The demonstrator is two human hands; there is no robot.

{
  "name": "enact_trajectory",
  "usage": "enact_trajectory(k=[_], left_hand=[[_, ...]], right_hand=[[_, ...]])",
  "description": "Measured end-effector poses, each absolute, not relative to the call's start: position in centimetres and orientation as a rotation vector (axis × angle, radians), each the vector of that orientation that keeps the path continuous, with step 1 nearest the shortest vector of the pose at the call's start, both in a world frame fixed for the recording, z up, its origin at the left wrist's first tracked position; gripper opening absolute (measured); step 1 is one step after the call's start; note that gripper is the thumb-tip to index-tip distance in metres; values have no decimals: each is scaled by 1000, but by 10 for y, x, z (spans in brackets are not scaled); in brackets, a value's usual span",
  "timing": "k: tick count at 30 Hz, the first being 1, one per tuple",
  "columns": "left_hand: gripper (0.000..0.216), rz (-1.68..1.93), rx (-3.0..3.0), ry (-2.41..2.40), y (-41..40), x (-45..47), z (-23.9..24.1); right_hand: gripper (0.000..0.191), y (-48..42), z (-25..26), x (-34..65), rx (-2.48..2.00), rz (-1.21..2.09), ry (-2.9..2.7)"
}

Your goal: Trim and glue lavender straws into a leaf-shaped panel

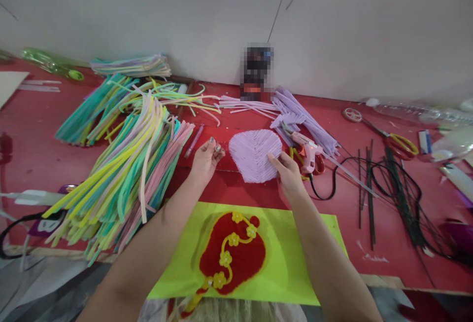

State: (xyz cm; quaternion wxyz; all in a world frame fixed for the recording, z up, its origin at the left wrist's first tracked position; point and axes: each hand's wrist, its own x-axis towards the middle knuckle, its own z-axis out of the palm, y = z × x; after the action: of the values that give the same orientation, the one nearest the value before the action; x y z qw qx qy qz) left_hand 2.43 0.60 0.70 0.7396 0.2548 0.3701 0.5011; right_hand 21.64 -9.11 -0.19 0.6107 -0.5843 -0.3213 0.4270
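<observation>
A lilac leaf-shaped piece [254, 157], made of rows of fuzzy pipe cleaners meeting at a centre line, is held above the red table. My right hand [290, 174] grips its right edge, thumb on top. To its left, my left hand [208, 160] is closed in a pinch, apart from the leaf. Whatever lies between those fingertips is too small to make out. A pink hot glue gun [308, 153] rests just right of the leaf. Nearer me, a red fuzzy shape with yellow flowers [236, 253] lies on a bright yellow-green sheet [288, 243].
Bundles of coloured pipe cleaners [121, 174] spread across the left, with lilac ones [305, 120] at the back. Scissors [401, 145], dark wires [401, 198] and a clear bottle [410, 110] lie to the right. A green bottle [51, 63] lies far left, before the wall [148, 11].
</observation>
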Motion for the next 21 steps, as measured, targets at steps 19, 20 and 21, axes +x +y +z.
enact_trajectory(k=[19, 20, 21], left_hand=[[68, 1042, 773, 818, -4, 23, 20], [68, 1061, 796, 819, -5, 23, 19], [68, 1073, 816, 821, -5, 23, 18]], right_hand=[[32, -91, 0, 216, -1354, 986, -725], [32, -91, -1, 216, -1353, 986, -729], [32, -91, -1, 217, -1356, 985, -735]])
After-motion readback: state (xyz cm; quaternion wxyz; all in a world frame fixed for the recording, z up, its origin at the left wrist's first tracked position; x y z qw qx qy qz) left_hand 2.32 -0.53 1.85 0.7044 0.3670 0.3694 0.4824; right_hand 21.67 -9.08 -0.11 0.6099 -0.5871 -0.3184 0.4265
